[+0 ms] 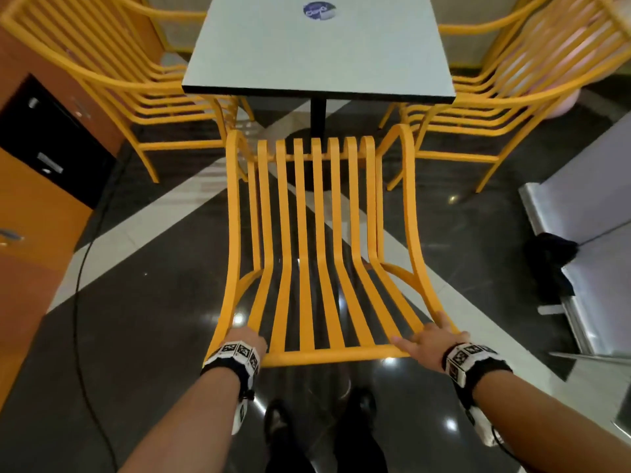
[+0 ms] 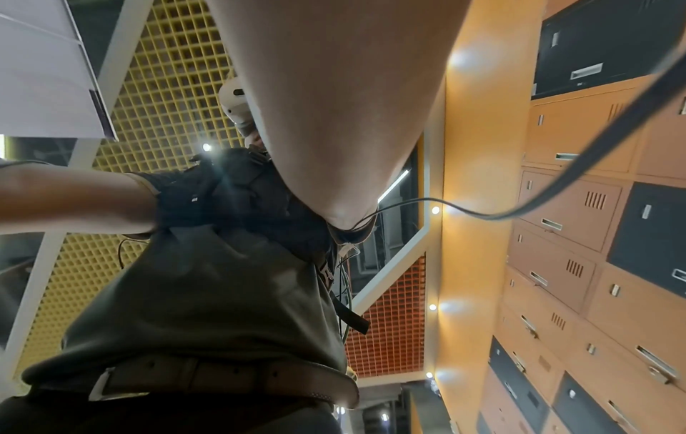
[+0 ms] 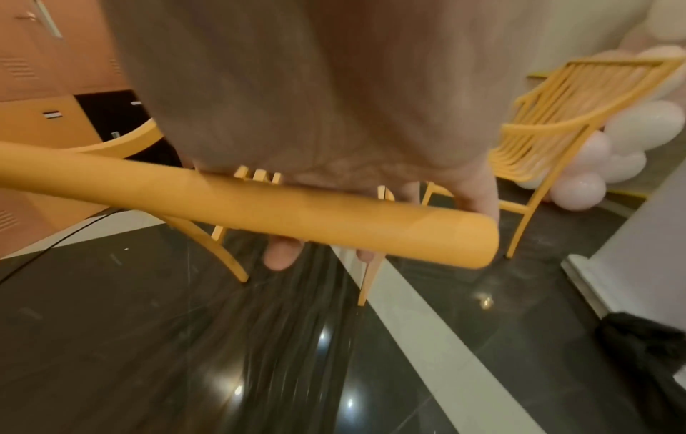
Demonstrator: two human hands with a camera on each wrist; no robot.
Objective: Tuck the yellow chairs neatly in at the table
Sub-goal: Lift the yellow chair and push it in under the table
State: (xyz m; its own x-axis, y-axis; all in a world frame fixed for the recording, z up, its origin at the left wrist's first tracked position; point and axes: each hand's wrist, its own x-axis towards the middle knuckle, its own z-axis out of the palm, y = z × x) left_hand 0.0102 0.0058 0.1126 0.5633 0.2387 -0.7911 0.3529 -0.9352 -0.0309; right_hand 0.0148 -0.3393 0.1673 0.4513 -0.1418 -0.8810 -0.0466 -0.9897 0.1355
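Observation:
A yellow slatted chair [image 1: 321,233] stands in front of me, facing the white square table [image 1: 321,56], with its seat front close to the table's near edge. My left hand [image 1: 244,339] grips the left end of the top rail; its fingers are hidden behind the rail. At the right end, my right hand [image 1: 432,336] curls round the rail [image 3: 260,205], and its fingertips [image 3: 282,255] show beneath it. Two more yellow chairs stand at the table's left [image 1: 112,80] and right [image 1: 512,83] sides. The left wrist view shows only my forearm and torso.
Orange and black lockers [image 1: 41,199] line the left side, and a black cable [image 1: 80,285] runs along the dark glossy floor beside them. A metal counter [image 1: 580,216] and a black bag [image 1: 549,261] stand on the right. Pale balloons [image 3: 612,146] hang behind the right chair.

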